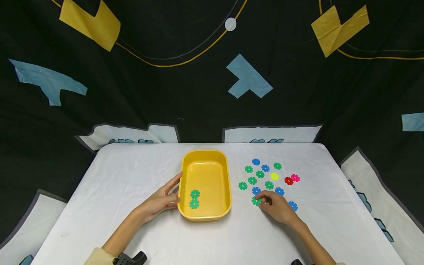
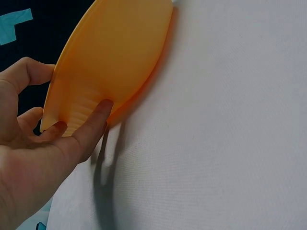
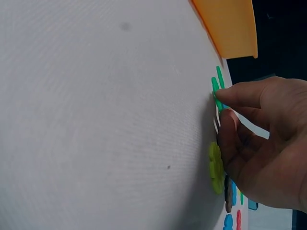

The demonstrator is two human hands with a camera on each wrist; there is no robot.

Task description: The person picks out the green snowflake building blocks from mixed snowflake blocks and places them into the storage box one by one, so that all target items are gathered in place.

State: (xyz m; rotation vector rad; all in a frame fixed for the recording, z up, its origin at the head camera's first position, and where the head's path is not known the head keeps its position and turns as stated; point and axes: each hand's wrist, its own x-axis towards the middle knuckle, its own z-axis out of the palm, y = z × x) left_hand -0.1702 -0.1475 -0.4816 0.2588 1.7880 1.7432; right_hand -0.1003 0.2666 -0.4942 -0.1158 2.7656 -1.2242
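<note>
White-clothed bench [image 1: 109, 173]: touching yellow oblong tray [image 1: 212, 184], left fingers [image 2: 91, 128] spread; green notched disc [image 1: 254, 201], right fingers [image 3: 244, 94] curled, pinch unclear. Edge-pinched, could slip.

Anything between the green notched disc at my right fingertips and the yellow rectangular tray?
Only the raised side wall of the yellow rectangular tray; between it and the green notched disc at your right hand lies just white cloth.

Counted on my worktop [image 1: 205, 241]: one yellow tray [image 1: 215, 184], two green discs [image 1: 194, 204] inside. Right of it, head view, I see five blue discs [image 1: 265, 168], at least seven more green discs [image 1: 243, 186], one yellow disc [image 1: 274, 176], one red disc [image 1: 288, 181], one pink disc [image 1: 296, 177].
</note>
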